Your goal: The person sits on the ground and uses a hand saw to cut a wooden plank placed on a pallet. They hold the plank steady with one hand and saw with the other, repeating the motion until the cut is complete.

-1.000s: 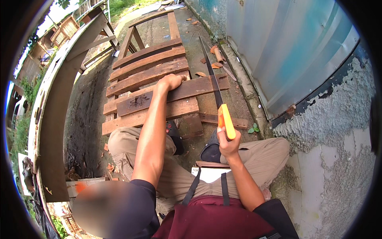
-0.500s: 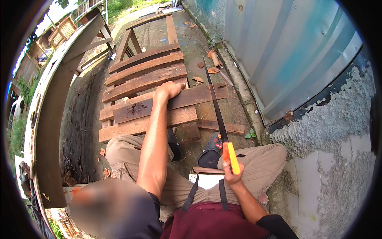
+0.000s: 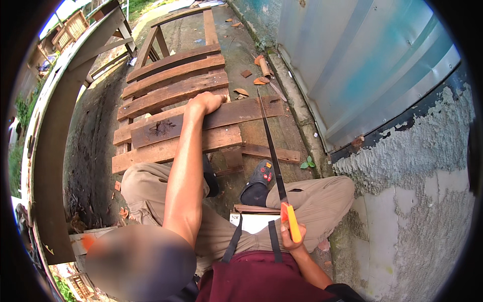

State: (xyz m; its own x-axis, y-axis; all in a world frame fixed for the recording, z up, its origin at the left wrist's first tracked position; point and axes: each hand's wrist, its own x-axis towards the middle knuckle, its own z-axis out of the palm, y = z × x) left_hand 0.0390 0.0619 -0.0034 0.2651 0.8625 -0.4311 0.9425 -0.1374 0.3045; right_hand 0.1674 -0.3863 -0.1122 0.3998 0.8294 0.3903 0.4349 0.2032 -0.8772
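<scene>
My right hand (image 3: pixel 293 238) is closed round the orange and yellow handle of a handsaw (image 3: pixel 272 151). The long dark blade points away from me and crosses the overhanging right end of a dark wooden plank (image 3: pixel 226 115). Farther left along that plank, my left hand (image 3: pixel 205 103) presses down with its fingers curled over the far edge. The plank lies across a slatted wooden frame (image 3: pixel 176 89), its right end sticking out past the slats. My forearm covers part of the plank and of the nearest slat.
Below the plank's overhang, a loose board (image 3: pixel 271 153) lies on the concrete. Dry leaves (image 3: pixel 241 92) and a piece of wood (image 3: pixel 264 66) lie near the kerb. A metal sheet wall (image 3: pixel 352 70) rises at right, a long wooden bench (image 3: pixel 48 166) at left. Blurred patch at lower left.
The saw has been drawn back toward me, its tip now nearer the plank. My left hand keeps its place on the plank while the whole view shifts slightly.
</scene>
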